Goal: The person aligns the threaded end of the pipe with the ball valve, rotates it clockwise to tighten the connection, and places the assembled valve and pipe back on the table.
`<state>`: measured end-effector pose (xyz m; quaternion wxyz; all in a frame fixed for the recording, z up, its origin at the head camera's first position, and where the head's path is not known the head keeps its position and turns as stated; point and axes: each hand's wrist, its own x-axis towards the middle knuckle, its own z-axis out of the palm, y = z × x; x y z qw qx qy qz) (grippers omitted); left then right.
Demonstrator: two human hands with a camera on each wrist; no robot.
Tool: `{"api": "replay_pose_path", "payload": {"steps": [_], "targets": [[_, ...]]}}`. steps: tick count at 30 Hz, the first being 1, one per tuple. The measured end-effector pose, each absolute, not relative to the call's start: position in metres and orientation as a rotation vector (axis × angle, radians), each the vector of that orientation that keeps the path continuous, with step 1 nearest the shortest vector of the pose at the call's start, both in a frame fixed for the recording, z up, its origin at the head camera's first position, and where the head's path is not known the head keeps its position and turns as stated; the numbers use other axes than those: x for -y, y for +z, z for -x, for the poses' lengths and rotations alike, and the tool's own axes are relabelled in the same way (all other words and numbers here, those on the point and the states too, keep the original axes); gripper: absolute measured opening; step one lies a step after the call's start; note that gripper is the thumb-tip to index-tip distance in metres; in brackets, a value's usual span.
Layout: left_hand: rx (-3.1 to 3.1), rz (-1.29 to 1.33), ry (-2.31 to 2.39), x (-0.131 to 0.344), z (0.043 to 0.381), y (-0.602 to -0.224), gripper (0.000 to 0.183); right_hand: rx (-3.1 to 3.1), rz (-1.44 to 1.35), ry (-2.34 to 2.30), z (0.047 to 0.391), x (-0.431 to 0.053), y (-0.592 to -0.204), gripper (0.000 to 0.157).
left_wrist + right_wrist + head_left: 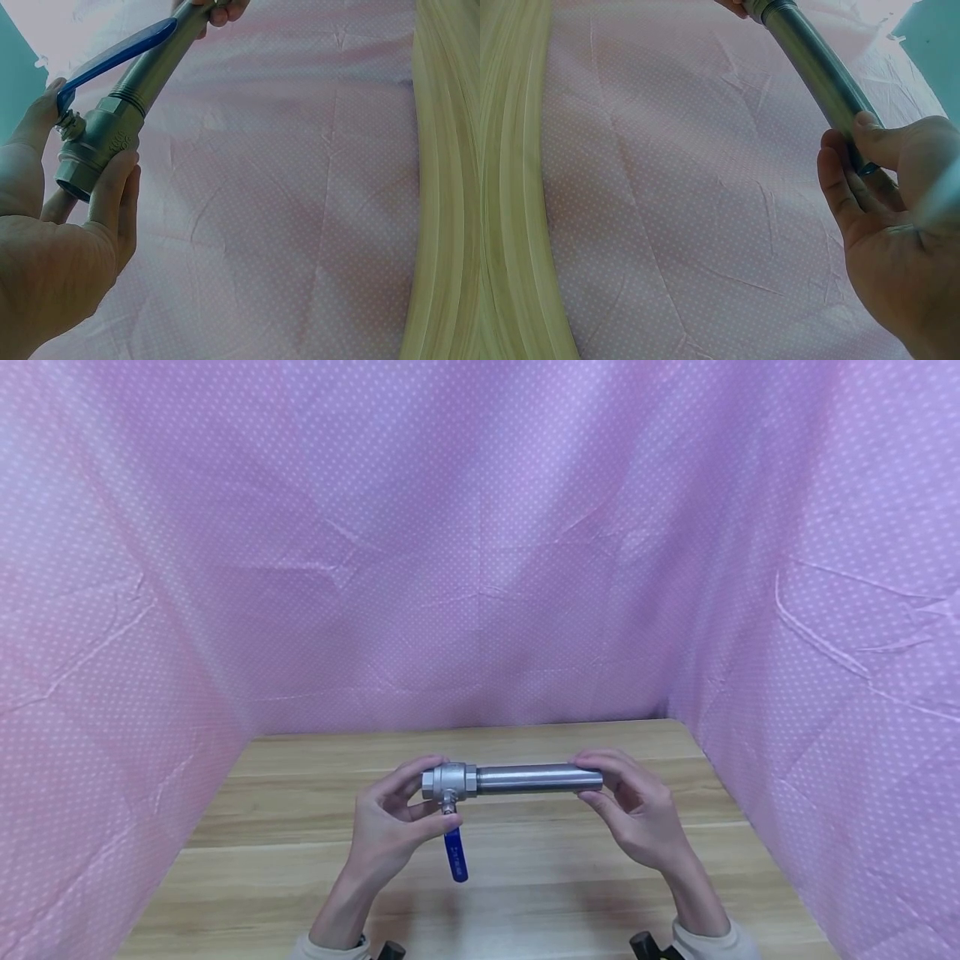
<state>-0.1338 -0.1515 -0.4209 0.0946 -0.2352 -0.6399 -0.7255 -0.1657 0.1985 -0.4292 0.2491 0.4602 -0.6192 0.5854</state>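
Observation:
A silver ball valve [452, 781] with a blue lever handle [456, 856] is joined to a straight steel pipe [536, 778], and both are held up level above the table. My left hand [386, 827] grips the valve body, its thumb against the base of the blue handle. In the left wrist view, threads [129, 96] show on the pipe where it enters the valve. At the other end, my right hand [637, 814] pinches the pipe between thumb and fingers. The right wrist view shows the pipe's end [866, 168] between those fingers.
Beneath the hands lies a light wood-grain table [300, 827]. Pink cloth with white dots [480, 568] hangs at the back and along both sides. Black pieces [645, 945] sit by the sleeves at the near edge of view.

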Motion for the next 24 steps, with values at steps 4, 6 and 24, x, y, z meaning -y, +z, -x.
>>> {"api": "replay_pose_path", "payload": {"steps": [4, 6, 24], "targets": [[1.901, 0.695, -2.146, 0.1517, 0.1337, -0.4206, 0.070, 1.716, -1.222, 1.560, 0.1654, -0.1990, -0.4309, 0.044], [1.905, 0.694, -2.143, 0.1516, 0.1338, -0.4203, 0.070, 1.734, -1.195, 1.549, 0.1647, -0.1992, -0.4319, 0.041], [1.893, 0.710, -2.125, 0.1517, 0.1337, -0.4196, 0.070, 1.704, -1.228, 1.629, 0.1627, -0.1975, -0.4283, 0.055]]}}
